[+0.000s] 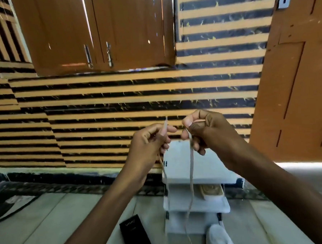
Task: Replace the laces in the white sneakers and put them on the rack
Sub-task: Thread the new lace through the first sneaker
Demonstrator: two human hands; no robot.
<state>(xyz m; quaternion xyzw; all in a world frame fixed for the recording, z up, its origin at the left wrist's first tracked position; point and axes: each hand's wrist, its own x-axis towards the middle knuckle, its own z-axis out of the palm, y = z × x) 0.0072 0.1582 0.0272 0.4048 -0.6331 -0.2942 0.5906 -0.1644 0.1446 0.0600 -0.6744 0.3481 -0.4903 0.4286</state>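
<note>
Presently, a lace (pixel 191 163) is held raised, its two strands hanging near-vertical and just apart; one strand is pinched by the curled fingers of the left hand (pixel 148 146), its tip standing above them; the other is pinched by the right hand (pixel 203 130). A white sneaker (pixel 218 236) lies well below both hands, at the foot of the rack (pixel 200 168); the right hand is judged nearer; whether the lace reaches it cannot be told.

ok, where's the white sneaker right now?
Head view: the white sneaker sits at the bottom edge, right of centre, by the foot of the white rack, with the black box to its left.
</note>
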